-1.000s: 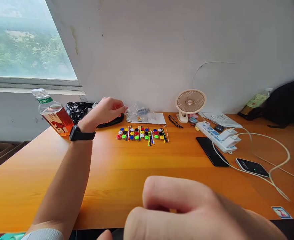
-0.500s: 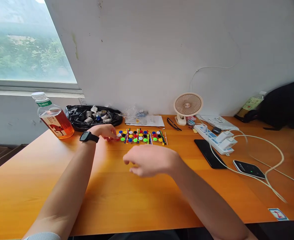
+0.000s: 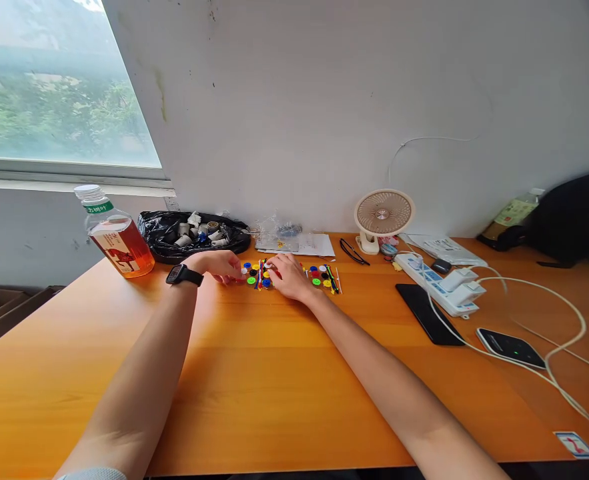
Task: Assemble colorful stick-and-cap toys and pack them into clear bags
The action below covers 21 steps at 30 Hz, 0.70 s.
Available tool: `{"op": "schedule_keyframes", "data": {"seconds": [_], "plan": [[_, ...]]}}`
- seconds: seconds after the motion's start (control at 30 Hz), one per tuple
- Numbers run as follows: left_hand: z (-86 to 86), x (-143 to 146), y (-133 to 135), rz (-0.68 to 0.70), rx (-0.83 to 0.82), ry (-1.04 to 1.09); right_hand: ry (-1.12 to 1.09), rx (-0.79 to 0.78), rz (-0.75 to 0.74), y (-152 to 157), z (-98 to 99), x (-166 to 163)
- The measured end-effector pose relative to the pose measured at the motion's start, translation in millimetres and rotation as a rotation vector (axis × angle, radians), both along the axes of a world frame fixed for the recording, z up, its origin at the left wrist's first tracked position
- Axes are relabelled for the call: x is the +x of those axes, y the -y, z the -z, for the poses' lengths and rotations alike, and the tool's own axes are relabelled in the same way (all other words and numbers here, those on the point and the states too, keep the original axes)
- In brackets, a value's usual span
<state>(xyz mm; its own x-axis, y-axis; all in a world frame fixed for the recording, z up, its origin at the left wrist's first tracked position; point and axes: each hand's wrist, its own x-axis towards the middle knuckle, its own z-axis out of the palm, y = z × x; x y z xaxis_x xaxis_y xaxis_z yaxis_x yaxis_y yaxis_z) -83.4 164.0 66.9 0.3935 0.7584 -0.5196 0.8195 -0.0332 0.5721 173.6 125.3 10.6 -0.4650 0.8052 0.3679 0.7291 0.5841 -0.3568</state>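
Note:
A row of small round coloured plastic discs (image 3: 251,281), in blue, green, yellow, white, red and black, lies at the back of the table. Bundles of thin coloured sticks (image 3: 332,277) lie between groups of them. My left hand (image 3: 224,267), wearing a black watch (image 3: 184,275), is at the row's left end. Its fingers are bent together at the outermost pieces, and whatever they pinch is too small to make out. My right hand (image 3: 288,275) reaches over the middle of the row, covering several discs. Its fingers are loosely spread, the tips near a white disc (image 3: 267,265).
Left of the row stand a bottle of amber drink (image 3: 121,243) and a black plastic bag (image 3: 161,240) of grey rolls. Behind lie clear packaging (image 3: 277,233) and glasses (image 3: 354,251). To the right are a fan (image 3: 384,213), a power strip (image 3: 437,283), a black phone-like slab (image 3: 427,313) and looping cables.
My right hand has moved forward from above the bare tabletop to the middle of the disc row. My left hand stays at the left end. The view has shifted slightly.

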Motion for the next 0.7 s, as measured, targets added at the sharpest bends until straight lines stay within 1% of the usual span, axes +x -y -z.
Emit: {"op": "schedule_keyframes", "data": {"seconds": [0.13,0.27,0.4,0.53,0.6,0.7], "plan": [[3.1,0,-2,0.001,0.021,0.004,0.031,-0.016,0.017,-14,-8.1,-11],[5.1,-1,-4,0.004,0.023,-0.012,0.122,-0.096,0.082,-29,-16.7,-25],[1.5,1,-2,0.010,0.027,-0.034,0.150,-0.151,0.067,-38,-20.2,-33],[-5.4,3,3,0.000,0.030,-0.032,0.153,-0.196,0.076,-40,-20.8,-33],[-7.9,2,3,0.009,0.064,-0.056,0.150,-0.210,0.089,-39,-21.5,-32],[-8.0,0,0,0.053,0.187,-0.115,0.153,-0.233,0.097,-38,-23.1,-32]]}}
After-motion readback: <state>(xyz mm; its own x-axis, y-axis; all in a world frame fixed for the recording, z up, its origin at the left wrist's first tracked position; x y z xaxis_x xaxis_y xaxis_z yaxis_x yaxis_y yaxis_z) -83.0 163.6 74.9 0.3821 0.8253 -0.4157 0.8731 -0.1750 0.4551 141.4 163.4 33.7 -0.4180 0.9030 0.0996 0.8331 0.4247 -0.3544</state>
